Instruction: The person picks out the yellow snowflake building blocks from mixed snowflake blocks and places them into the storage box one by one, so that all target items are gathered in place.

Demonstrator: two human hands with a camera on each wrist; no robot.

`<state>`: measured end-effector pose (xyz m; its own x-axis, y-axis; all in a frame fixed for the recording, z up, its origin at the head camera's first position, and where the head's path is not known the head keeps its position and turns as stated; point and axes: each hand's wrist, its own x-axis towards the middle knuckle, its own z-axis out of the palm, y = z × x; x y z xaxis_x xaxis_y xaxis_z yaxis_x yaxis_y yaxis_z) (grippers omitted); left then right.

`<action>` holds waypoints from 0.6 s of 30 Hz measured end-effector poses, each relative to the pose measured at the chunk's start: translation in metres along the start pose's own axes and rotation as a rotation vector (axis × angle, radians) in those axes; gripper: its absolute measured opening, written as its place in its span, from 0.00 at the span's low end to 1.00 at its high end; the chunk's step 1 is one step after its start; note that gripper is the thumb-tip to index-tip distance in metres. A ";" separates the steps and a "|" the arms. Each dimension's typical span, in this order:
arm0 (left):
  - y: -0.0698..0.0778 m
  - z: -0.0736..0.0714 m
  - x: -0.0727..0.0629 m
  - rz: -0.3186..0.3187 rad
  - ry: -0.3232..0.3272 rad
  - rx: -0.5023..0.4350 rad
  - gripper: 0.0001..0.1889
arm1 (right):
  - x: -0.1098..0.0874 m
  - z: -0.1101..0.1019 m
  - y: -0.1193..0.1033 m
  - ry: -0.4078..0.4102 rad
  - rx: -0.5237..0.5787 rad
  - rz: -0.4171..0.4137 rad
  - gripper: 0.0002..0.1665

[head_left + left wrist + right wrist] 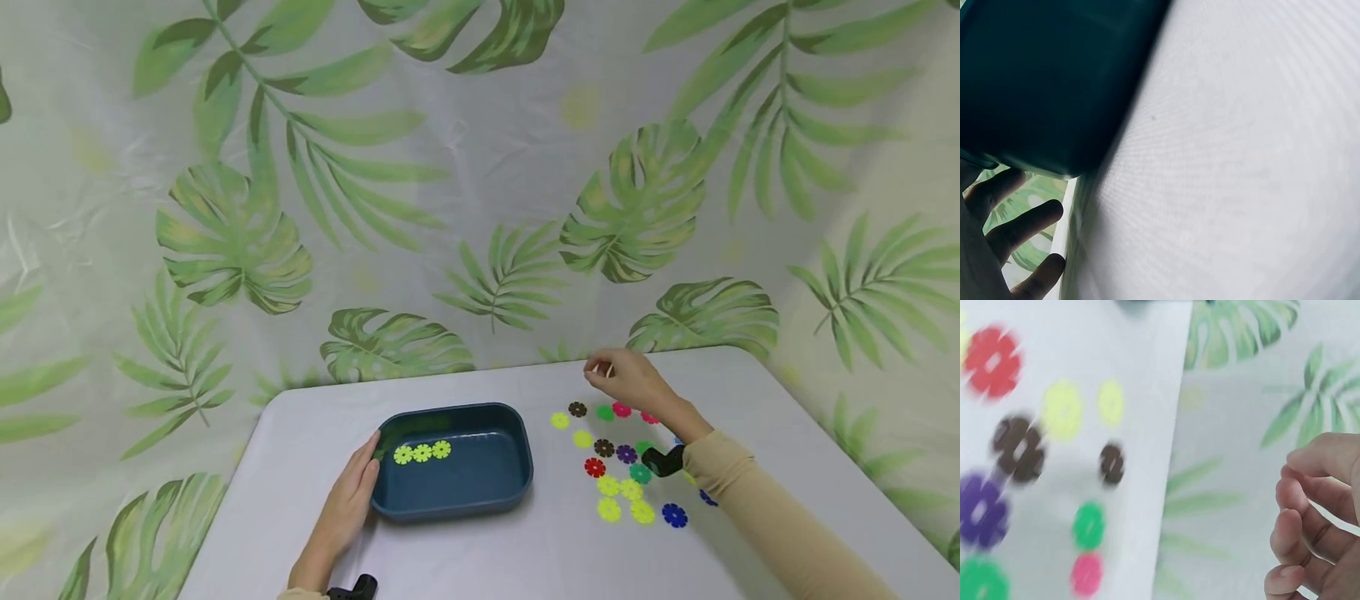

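Note:
My left hand [347, 500] rests against the left end of a dark blue tray [457, 510], its fingers extended along the outer wall. In the left wrist view, several fingers [1025, 231] spread beside the tray's corner. Three yellow notched discs [422, 452] sit in a row in the tray, edges touching; whether they interlock I cannot tell. Raised above the far part of the table, my right hand [628, 382] has loosely bent fingers, thumb close to the index finger. Nothing shows between them in the right wrist view. Close below lie a brown disc [577, 409] and a green disc [605, 413].
Loose notched discs lie scattered right of the tray, among them a red disc [595, 467], a purple disc [626, 454], a blue disc [674, 516] and several yellow ones [642, 512]. My right forearm covers some. A leaf-patterned curtain [495, 167] hangs behind the white table [480, 558].

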<state>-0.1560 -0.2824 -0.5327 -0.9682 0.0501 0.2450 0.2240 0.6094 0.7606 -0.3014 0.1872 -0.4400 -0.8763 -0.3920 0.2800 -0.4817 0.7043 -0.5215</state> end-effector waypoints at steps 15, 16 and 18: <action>0.003 -0.001 -0.001 -0.029 -0.014 0.019 0.26 | -0.101 -0.023 0.064 0.070 -0.056 0.191 0.07; 0.003 -0.001 -0.001 -0.031 -0.015 0.018 0.26 | -0.107 -0.023 0.066 0.071 -0.055 0.202 0.07; 0.003 -0.001 -0.001 -0.035 -0.019 0.018 0.26 | -0.120 -0.023 0.070 0.075 -0.061 0.219 0.06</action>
<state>-0.1540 -0.2814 -0.5306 -0.9773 0.0437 0.2072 0.1886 0.6250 0.7575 -0.2302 0.2969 -0.4914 -0.9569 -0.1824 0.2261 -0.2777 0.8031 -0.5272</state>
